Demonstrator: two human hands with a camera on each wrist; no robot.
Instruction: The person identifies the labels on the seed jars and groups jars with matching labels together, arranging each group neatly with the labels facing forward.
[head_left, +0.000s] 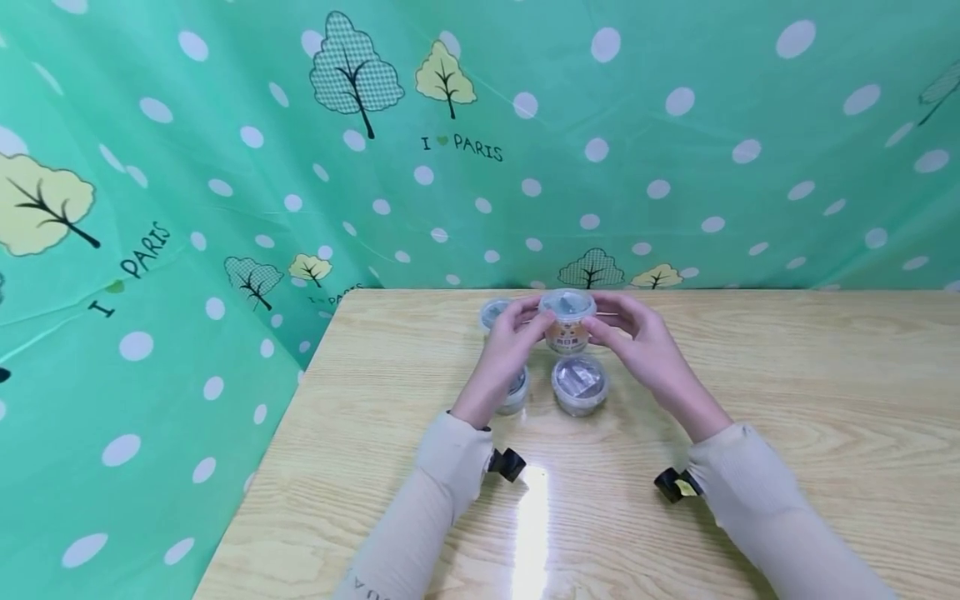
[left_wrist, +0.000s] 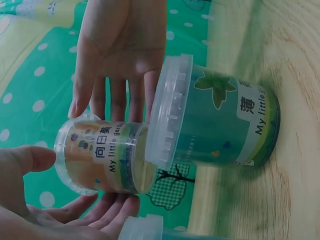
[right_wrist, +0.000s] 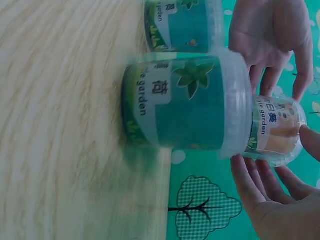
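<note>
Both hands hold a small clear-lidded tub with an orange label between them, upright. My left hand grips its left side, thumb at the lid's rim; my right hand grips the right side likewise. In the left wrist view the tub is raised above the tabletop, its base partly hidden behind the lid of a green-labelled tub. That green-labelled tub stands just nearer to me. Another tub is partly covered by my left wrist, and a further lid shows behind the left hand.
A light wood-grain table extends to both sides, with its far edge just beyond the tubs. A green polka-dot cloth hangs behind it and along the left. Small black wrist cameras jut inward below both hands.
</note>
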